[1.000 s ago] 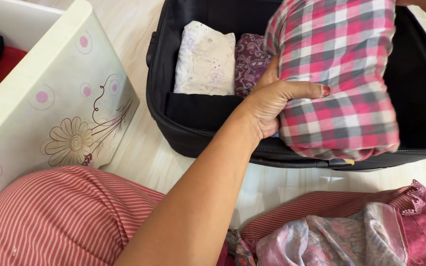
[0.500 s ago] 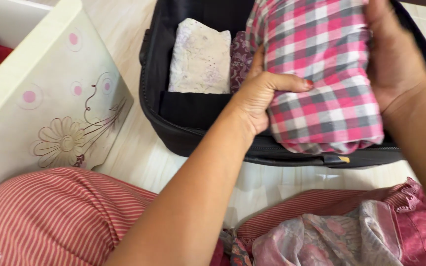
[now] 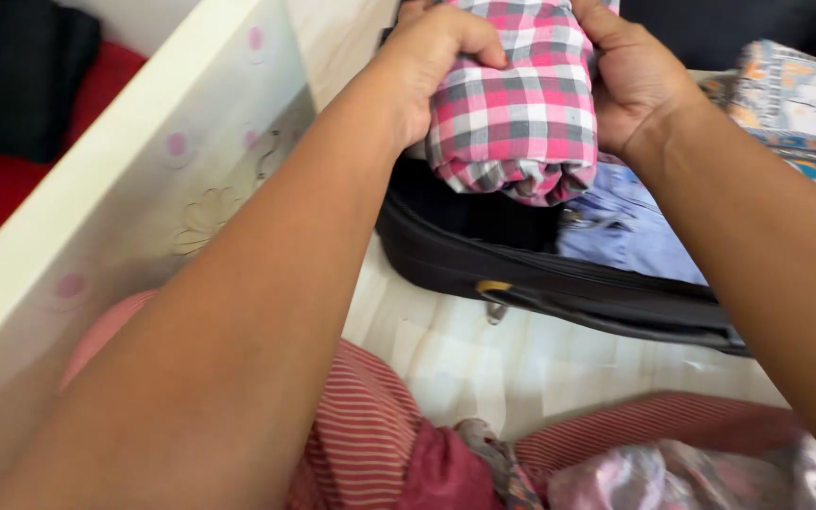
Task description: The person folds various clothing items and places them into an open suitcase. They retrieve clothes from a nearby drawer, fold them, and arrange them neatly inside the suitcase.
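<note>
L. hand (image 3: 427,57) is closed on the left side of a folded pink-grey checked cloth (image 3: 512,113), thumb laid over its top face; r. hand (image 3: 639,80) is closed on the right side, fingers wrapped over the top edge. The cloth is thus held betw. both hands at the far centre of the view, above the near-left part of an open black suitcase (image 3: 559,283); whether its underside touches the contents cannot be told. Just right of and below the cloth, a light-blue denim garment (image 3: 630,236) is seen inside the case. Farther right, a patterned orange-blue fabric (image 3: 786,104) lies at the case's right side. A yellow zip pull (image 3: 493,288) is seen on the case's near rim. The case rests on a pale tiled floor (image 3: 484,359). At left, a cream drawer front w. pink dots and flower print (image 3: 144,179) is seen, w. red and black cloth (image 3: 11,123) behind it. Nearest, striped red-pink trousers (image 3: 370,434) and a crumpled pink floral fabric (image 3: 691,477) are seen.
</note>
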